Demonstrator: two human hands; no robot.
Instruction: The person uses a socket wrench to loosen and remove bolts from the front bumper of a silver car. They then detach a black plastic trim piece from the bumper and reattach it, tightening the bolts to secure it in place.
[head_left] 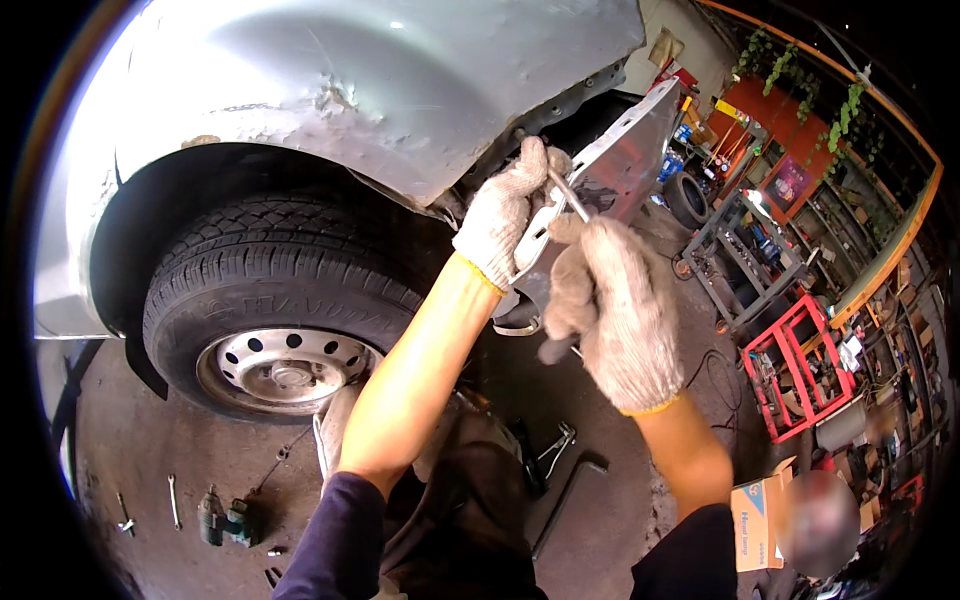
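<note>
my off-white knit-gloved L hand (503, 215) is up by the edge of a dinged silver-grey metal fender (300, 90), fingers curled, can't tell on what. R hand (625, 310), gloved same, grips a thin shiny metal rod (573, 197) angled up toward L. Chunky black rubber tire (270, 270) under the fender, fwiw. Dark bent metal bar (557, 510) on the floor btw.

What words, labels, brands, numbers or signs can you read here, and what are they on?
I won't copy out wording or brands, but here is where it stands:
Black tyre: raised lettering on the sidewall.
Orange cardboard box: pale printed lettering on its side.
Dark poster at right: any wording is too small to read.
White papers: likewise too small.
</note>
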